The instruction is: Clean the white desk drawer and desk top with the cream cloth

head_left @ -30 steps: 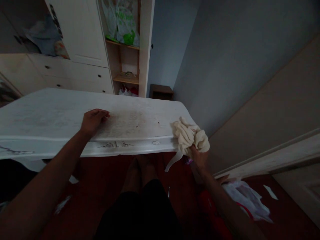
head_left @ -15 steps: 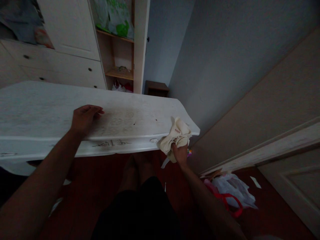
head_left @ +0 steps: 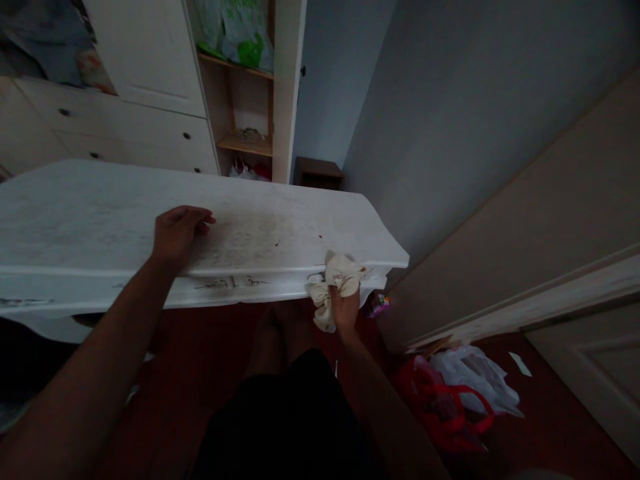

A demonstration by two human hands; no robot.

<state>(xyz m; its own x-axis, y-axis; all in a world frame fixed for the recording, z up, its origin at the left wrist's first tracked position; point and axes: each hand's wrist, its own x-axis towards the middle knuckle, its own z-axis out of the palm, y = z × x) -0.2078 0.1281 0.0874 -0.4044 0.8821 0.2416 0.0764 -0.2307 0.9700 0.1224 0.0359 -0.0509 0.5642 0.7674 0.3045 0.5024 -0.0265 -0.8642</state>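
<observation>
A white table (head_left: 90,227) with a stained, dusty top stretches across the view in front of me. My left hand (head_left: 176,231) rests on its top near the front edge, fingers curled loosely downward, holding nothing. My right hand (head_left: 344,305) grips a crumpled cream cloth (head_left: 334,283) and presses it against the table's front edge near the right corner. Part of the cloth hangs below the edge.
A white wardrobe with drawers (head_left: 130,133) and open wooden shelves (head_left: 245,143) stands behind the table. A small brown stand (head_left: 318,173) sits by the grey wall. A red-handled plastic bag (head_left: 460,393) lies on the red floor at right, beside a pale door panel (head_left: 550,220).
My right hand has brought the cloth down from the table's right corner top to its front edge and slid it leftward. My left hand has stayed on the tabletop.
</observation>
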